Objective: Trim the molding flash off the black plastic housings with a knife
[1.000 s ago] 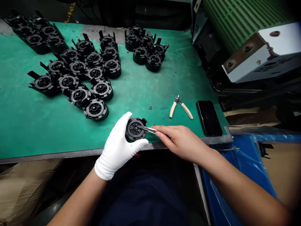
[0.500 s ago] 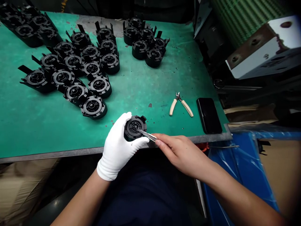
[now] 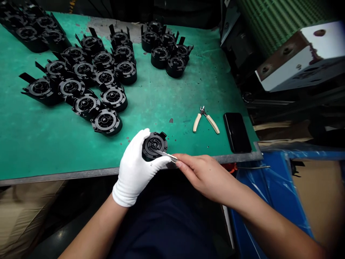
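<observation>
Gloved in white knit cotton, the left hand [image 3: 134, 169] curled around a round black plastic part [image 3: 154, 145], thumb below and fingers behind its rim, holding it face-up just above the near edge of the worktop [image 3: 161, 97]. Its moulded face showed concentric rings, small holes and a stubby tab at the upper right. Bare, the right hand [image 3: 207, 177] was pinched closed on a slim metal blade [image 3: 166, 155], whose bright tip rested on the lower face of the part. Farther back on the worn green mat, near the right edge, lay small cutting pliers [image 3: 206, 120] with cream handles splayed apart, and just beside them a flat, glossy black phone [image 3: 237, 132] sat close to the near right corner. A cluster of matching black round parts [image 3: 88, 79], each with ringed tops and projecting fins, spread across the far left of the worktop, while a smaller group of the same parts [image 3: 167, 50] stood by the far edge. Off the right edge hung blue plastic sheeting [image 3: 258, 187], wrinkled and shiny.
</observation>
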Demonstrator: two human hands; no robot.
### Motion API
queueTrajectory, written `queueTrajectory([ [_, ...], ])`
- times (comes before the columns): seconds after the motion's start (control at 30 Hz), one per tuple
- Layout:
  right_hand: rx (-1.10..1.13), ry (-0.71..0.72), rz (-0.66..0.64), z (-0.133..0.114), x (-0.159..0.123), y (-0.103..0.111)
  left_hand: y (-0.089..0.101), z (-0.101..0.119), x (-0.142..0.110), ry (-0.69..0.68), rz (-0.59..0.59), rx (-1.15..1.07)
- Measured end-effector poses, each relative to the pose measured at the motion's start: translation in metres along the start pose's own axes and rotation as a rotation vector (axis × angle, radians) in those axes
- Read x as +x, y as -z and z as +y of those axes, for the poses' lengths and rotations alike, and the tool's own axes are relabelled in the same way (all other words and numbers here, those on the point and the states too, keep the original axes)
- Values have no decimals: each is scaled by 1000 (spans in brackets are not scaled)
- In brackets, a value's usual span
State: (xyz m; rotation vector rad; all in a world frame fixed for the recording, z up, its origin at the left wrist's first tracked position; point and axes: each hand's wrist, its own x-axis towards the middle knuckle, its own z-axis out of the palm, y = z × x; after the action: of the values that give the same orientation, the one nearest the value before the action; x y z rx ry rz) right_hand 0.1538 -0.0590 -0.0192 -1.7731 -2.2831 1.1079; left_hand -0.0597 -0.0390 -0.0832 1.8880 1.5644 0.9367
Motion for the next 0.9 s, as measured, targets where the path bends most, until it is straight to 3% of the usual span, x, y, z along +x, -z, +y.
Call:
queueTrajectory([
  [0.1, 177, -21, 42, -4, 0, -2, -3, -1, 0, -18, 25, -1],
  [0.23, 543, -38, 158, -13, 10, -27, -3, 2, -9, -14, 91, -66],
  [0.33, 700, -34, 231, -17, 35, -44, 1, 10, -28, 24, 78, -64],
  [0.4, 716, -46, 293, -15, 57, -43, 3, 19, -45, 57, 32, -30],
  [0.5, 631, 3, 320, -10, 78, -24, 7, 29, -69, 139, -54, -58],
  [0.6, 419, 111, 234, -7, 70, 3, 13, 29, -71, 188, -40, -145],
  [0.73, 47, 121, 142, -3, 38, 19, 23, 9, -34, 103, -40, -149],
  [0.9, -244, 78, 144, 1, 25, 4, 30, -13, 12, -13, -173, -77],
])
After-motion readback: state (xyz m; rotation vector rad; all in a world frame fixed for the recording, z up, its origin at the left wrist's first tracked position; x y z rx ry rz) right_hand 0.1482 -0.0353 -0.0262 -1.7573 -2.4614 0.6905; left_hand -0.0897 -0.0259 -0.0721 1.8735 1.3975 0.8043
